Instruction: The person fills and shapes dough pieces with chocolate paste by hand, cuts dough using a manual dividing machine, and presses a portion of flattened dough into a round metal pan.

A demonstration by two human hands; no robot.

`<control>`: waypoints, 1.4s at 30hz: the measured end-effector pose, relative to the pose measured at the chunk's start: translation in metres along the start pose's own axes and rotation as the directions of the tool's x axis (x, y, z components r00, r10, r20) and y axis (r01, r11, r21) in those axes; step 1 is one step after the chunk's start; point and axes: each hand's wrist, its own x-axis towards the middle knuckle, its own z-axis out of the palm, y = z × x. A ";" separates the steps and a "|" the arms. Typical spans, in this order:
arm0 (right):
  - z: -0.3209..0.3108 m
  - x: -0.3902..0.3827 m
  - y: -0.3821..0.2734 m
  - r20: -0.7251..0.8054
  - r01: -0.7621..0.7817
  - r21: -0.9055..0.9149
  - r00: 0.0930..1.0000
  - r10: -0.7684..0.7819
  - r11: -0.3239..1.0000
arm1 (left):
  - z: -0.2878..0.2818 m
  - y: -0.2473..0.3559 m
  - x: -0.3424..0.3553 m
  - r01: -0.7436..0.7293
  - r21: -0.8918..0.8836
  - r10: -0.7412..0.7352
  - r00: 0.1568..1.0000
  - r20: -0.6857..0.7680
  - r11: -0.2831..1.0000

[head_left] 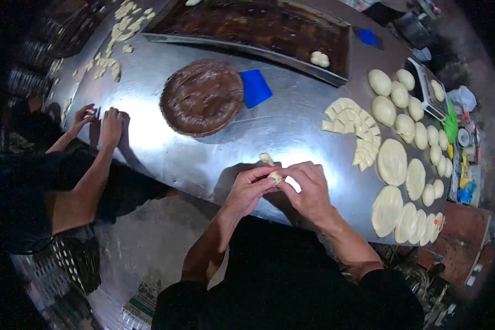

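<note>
Dark-clothed torso (313, 275) is sitting nearest, at six o'clock, bare forearms angling up from it. Left hand (245, 190) and right hand (308, 190) are coming together at the fingertips, pinching a small pale dough piece (275, 177) between them; fingers are partly covering it, so full shape unclear. Second dough scrap (266, 159) is lying just beyond the fingertips, toward twelve.

Clock centred on the hands: near edge of the steel desk (302, 113) is running by at six. Open metal is stretching from ten to one, reaching a round pan of brown paste (202, 98) between ten and eleven, a blue scraper (256, 88) just beside it, and the rim of a long tray (242, 49) past twelve. Room is tightening rightward: cut dough pieces (360, 129) are fanning at two, flattened dough ovals (391, 162) are lying at three. Co-worker's hands (112, 129) are resting well apart, between nine and ten.
</note>
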 end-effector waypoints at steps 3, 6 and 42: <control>-0.004 -0.032 0.026 -0.103 -0.019 -0.018 0.995 0.017 1.000 | 0.020 -0.021 0.013 0.098 0.123 -0.094 0.995 -0.035 0.988; -0.025 -0.090 0.073 -0.195 -0.130 -0.181 0.976 0.094 0.975 | 0.051 -0.067 0.027 0.155 0.333 -0.139 0.988 -0.073 0.930; -0.013 -0.218 0.157 -0.110 -0.163 0.019 0.980 0.164 0.986 | 0.009 -0.044 -0.023 0.059 0.424 0.216 0.794 -0.569 0.904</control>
